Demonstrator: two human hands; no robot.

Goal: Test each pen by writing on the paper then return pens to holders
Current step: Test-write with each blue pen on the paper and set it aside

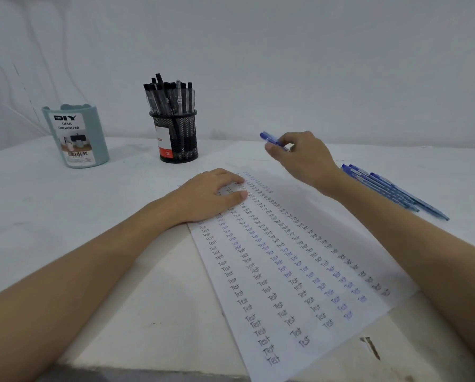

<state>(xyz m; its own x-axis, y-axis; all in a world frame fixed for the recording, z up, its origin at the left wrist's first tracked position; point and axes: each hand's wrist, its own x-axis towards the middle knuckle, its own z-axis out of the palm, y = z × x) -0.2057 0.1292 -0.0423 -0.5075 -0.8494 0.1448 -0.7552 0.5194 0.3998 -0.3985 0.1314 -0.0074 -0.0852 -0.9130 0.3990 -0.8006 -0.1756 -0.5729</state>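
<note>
Two hands over paper [299, 271]: left hand [211, 194] flat, fingers spread, pressing sheet; right hand [302, 158] raised, pinching blue pen [272, 139]. Loose blue pens [390, 191] right on surface; mesh holder [177, 136] full, teal holder [76, 136] beside.

We see a white counter [51, 205] filling the lower half of the frame, its surface scuffed and faintly smudged. A dark mark [371, 346] shows on it at the lower right, near the front edge. Behind the counter a plain pale wall [286, 56] spans the whole upper half.
</note>
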